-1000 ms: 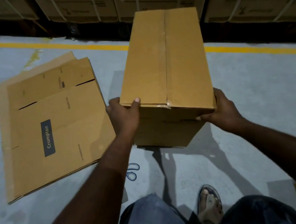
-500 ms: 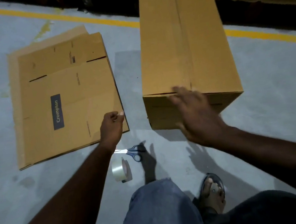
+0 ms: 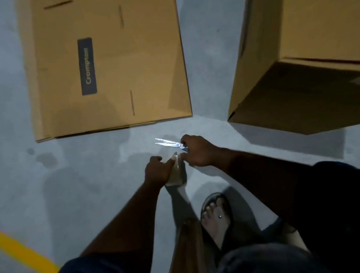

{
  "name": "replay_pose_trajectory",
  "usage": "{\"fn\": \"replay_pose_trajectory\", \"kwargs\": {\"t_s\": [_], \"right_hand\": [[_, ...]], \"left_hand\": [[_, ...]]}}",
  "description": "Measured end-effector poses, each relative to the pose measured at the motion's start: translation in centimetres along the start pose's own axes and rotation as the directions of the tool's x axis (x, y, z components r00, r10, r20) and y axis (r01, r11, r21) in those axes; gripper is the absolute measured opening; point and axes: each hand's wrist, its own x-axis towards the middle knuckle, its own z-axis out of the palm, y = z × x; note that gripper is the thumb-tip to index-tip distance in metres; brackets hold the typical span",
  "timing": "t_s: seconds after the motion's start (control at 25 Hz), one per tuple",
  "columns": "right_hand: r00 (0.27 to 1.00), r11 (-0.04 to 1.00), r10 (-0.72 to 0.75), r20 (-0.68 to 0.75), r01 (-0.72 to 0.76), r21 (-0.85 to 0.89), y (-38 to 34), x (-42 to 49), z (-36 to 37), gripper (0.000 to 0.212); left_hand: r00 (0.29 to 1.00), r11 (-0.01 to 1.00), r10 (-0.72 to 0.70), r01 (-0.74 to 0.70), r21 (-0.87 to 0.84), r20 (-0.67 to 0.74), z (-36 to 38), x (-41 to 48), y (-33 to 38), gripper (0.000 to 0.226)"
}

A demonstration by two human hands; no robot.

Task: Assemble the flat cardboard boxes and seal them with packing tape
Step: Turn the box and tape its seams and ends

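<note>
Two hands: left hand (image 3: 158, 171) curled round the tape roll (image 3: 178, 174); right hand (image 3: 199, 151) closed on the scissors (image 3: 167, 143) at the handles.
Writing: "Crompton" on a dark label (image 3: 87, 66) — on the flat cardboard (image 3: 123, 59).
Change: half a second ago the right hand lay on the assembled box (image 3: 313, 45), the left by the flat sheet's edge — now both are low at the tape.
Tape roll: under the left fingers, just beside the right knuckles.
Boxes: flat cardboard beyond the fingertips; assembled box apart, beyond the right hand.
</note>
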Motion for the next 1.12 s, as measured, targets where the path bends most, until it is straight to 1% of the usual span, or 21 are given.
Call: {"fn": "replay_pose_trajectory", "kwargs": {"t_s": [0.12, 0.16, 0.28, 0.36, 0.44, 0.56, 0.68, 0.76, 0.8, 0.84, 0.88, 0.92, 1.0, 1.08, 1.12], "right_hand": [[0.992, 0.986, 0.124, 0.036, -0.127, 0.111, 0.9, 3.6, 2.2, 0.03], [0.988, 0.979, 0.145, 0.054, -0.151, 0.141, 1.3, 4.4, 2.7, 0.028], [0.983, 0.962, 0.156, 0.101, -0.175, 0.211, 2.4, 6.1, 3.9, 0.025], [0.979, 0.931, 0.179, 0.099, -0.201, 0.305, 2.5, 6.1, 4.2, 0.019], [0.982, 0.898, 0.179, 0.068, -0.191, 0.396, 2.4, 5.2, 3.5, 0.008], [0.991, 0.898, 0.131, 0.029, -0.131, 0.421, 1.5, 2.8, 0.5, 0.009], [0.995, 0.892, 0.101, -0.019, -0.082, 0.443, -0.1, -0.6, -3.8, 0.015], [0.991, 0.891, 0.116, -0.066, -0.075, 0.448, -1.5, -2.9, -6.7, 0.022], [0.985, 0.901, 0.13, -0.11, -0.071, 0.427, -2.2, -4.2, -8.2, 0.017], [0.977, 0.91, 0.14, -0.16, -0.063, 0.409, -2.8, -5.5, -9.6, 0.006], [0.965, 0.913, 0.16, -0.207, -0.065, 0.403, -3.4, -6.9, -11.0, 0.007], [0.952, 0.909, 0.176, -0.251, -0.059, 0.412, -4.0, -8.4, -12.3, 0.013], [0.932, 0.909, 0.17, -0.322, -0.022, 0.416, -5.2, -11.9, -14.4, 0.016], [0.898, 0.955, 0.104, -0.427, 0.029, 0.294, -6.5, -15.5, -16.3, 0.015], [0.867, 0.972, 0.084, -0.492, 0.038, 0.233, -7.1, -17.4, -17.3, 0.014]], "left_hand": [[0.999, 1.0, -0.007, 0.005, 0.028, 0.049, 1.4, 2.0, -0.2, 0.069], [0.998, 0.999, 0.0, -0.002, 0.037, 0.055, 1.8, 2.4, -0.3, 0.067], [0.996, 0.997, 0.066, -0.069, 0.04, 0.064, 2.3, 3.3, -0.5, 0.056], [0.99, 0.993, 0.111, -0.115, 0.041, 0.081, 2.1, 3.3, -0.5, 0.051], [0.983, 0.984, 0.16, -0.166, 0.058, 0.093, 1.8, 2.9, -0.4, 0.047], [0.96, 0.96, 0.264, -0.271, 0.067, 0.097, 0.5, 1.6, 1.0, 0.04], [0.912, 0.913, 0.4, -0.405, 0.051, 0.088, -1.3, -1.3, 4.1, 0.038], [0.879, 0.879, 0.472, -0.475, 0.039, 0.067, -2.4, -4.1, 6.6, 0.038], [0.856, 0.855, 0.514, -0.516, 0.049, 0.049, -2.9, -5.8, 8.0, 0.04], [0.83, 0.827, 0.558, -0.558, 0.062, 0.027, -3.3, -7.5, 9.2, 0.045], [0.8, 0.797, 0.6, -0.599, 0.07, 0.009, -3.6, -9.1, 10.4, 0.049], [0.769, 0.768, 0.639, -0.637, 0.066, 0.0, -4.0, -10.9, 11.5, 0.052], [0.721, 0.72, 0.693, -0.693, 0.049, 0.011, -5.1, -14.3, 13.4, 0.055], [0.657, 0.655, 0.752, -0.754, 0.049, 0.058, -6.5, -17.3, 14.9, 0.052], [0.62, 0.619, 0.78, -0.784, 0.047, 0.085, -7.2, -19.0, 15.7, 0.05]]}}
